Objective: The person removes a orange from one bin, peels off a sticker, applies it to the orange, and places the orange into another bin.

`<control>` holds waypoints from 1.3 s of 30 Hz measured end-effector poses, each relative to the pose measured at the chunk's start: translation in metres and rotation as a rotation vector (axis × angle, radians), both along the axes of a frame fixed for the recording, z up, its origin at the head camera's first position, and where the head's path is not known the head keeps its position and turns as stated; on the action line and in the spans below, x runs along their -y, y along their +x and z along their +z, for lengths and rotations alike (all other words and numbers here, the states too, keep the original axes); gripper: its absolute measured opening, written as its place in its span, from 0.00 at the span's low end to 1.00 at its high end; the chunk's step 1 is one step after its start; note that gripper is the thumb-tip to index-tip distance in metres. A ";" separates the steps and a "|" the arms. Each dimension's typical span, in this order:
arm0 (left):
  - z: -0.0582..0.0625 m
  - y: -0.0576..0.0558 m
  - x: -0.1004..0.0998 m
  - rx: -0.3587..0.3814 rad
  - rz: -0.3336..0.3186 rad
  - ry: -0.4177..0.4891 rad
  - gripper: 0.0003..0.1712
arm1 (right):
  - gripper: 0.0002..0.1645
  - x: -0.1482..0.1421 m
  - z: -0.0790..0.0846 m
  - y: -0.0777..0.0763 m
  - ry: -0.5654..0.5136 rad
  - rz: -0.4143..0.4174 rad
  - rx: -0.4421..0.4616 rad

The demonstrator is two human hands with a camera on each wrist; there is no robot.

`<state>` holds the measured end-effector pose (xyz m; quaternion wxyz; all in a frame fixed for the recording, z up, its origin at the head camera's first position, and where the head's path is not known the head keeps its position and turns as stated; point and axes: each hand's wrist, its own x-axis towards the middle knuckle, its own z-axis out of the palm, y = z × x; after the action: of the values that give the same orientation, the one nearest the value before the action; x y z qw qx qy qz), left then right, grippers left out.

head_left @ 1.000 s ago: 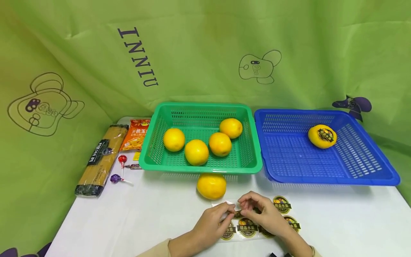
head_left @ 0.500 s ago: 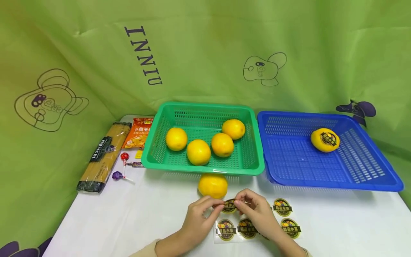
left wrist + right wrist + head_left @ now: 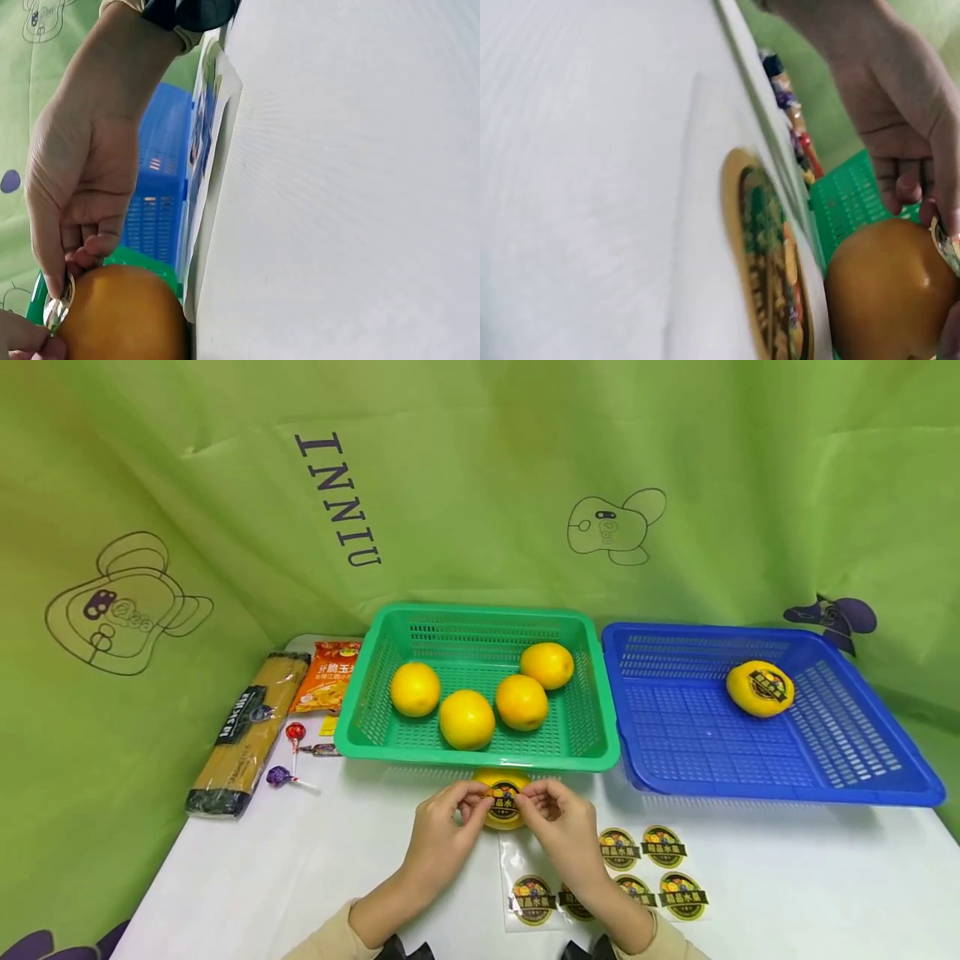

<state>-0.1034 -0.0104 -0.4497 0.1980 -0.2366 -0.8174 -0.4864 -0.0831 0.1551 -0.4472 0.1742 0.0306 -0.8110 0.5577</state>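
Note:
A round black-and-gold fruit sticker (image 3: 504, 806) is stretched between both hands, right over the front of an orange (image 3: 498, 774). The left hand (image 3: 442, 833) pinches the sticker's left edge with thumb and fingertips, while the right hand (image 3: 566, 837) pinches its right edge. In the left wrist view, the curved sticker (image 3: 58, 306) stands close beside the orange (image 3: 124, 319). From the right wrist, the sticker (image 3: 949, 244) shows at the side of the orange (image 3: 885, 285). The sticker sheet (image 3: 513, 856) lies below the hands, partly hidden by the right forearm.
A green basket (image 3: 480, 763) behind the hands holds several oranges. To its right, a blue basket (image 3: 757, 789) contains one orange (image 3: 750, 687) bearing a sticker. Spaghetti (image 3: 251, 735), a snack bag (image 3: 326, 677) and lollipops (image 3: 278, 776) lie at left.
Both hands have lifted the sticker off the sheet and moved it forward and left to the orange. More of the sheet's stickers now show.

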 end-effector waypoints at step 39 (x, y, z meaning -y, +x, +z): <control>-0.017 -0.013 0.012 -0.166 -0.091 -0.201 0.23 | 0.21 -0.043 -0.010 0.005 -0.023 0.331 0.018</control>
<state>-0.1163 -0.0228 -0.4671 0.2179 -0.3314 -0.8314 -0.3892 -0.0782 0.1984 -0.4568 0.0728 0.1569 -0.7899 0.5884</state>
